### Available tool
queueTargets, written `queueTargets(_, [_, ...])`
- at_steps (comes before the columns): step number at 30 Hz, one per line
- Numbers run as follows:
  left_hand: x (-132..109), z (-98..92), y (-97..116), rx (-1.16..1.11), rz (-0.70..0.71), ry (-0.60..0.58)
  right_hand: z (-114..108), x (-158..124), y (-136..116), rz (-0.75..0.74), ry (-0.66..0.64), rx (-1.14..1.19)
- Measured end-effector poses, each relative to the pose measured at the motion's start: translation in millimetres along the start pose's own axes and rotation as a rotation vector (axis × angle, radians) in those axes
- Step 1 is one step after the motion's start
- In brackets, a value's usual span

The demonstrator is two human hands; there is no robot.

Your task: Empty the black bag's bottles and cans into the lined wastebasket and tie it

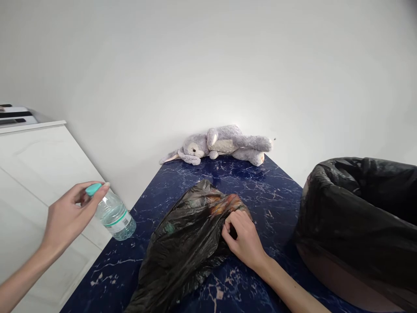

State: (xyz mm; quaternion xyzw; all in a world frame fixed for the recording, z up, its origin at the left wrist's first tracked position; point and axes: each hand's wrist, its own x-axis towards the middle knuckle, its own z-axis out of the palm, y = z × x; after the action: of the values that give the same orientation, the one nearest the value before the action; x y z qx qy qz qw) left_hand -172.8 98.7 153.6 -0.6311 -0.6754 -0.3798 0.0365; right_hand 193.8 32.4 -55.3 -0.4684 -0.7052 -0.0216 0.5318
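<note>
While left fingers (85, 188) pinch the bottle cap (93, 189), right fingers (232, 221) grip the bag (182, 243).

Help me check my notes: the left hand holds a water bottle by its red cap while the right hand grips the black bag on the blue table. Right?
No, the cap is turquoise, not red. In the head view the left hand holds the water bottle by that cap while the right hand grips the black bag on the blue table.
</note>
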Motion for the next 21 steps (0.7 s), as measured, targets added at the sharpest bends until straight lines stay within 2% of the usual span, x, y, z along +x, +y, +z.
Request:
queueTargets(6, [10.3, 9.9, -12.2, -0.011, -0.02, -0.071, 0.7, -0.4, 0.3, -0.01, -0.001, -0.015])
queueTargets(12, [8.8, 21.0, -20.2, -0.005, -0.025, -0.162, 1.0, -0.8, 0.3, -0.008, -0.011, -0.015])
queueTargets(19, [8.6, 22.6, -25.7, 0.077, -0.031, -0.189, 1.1, -1.5, 1.2, -0.004, -0.013, -0.012])
queueTargets(21, [7.8, 21.4, -29.1, 0.116, 0.008, -0.182, 1.2, -2.1, 1.5, -0.005, -0.017, -0.012])
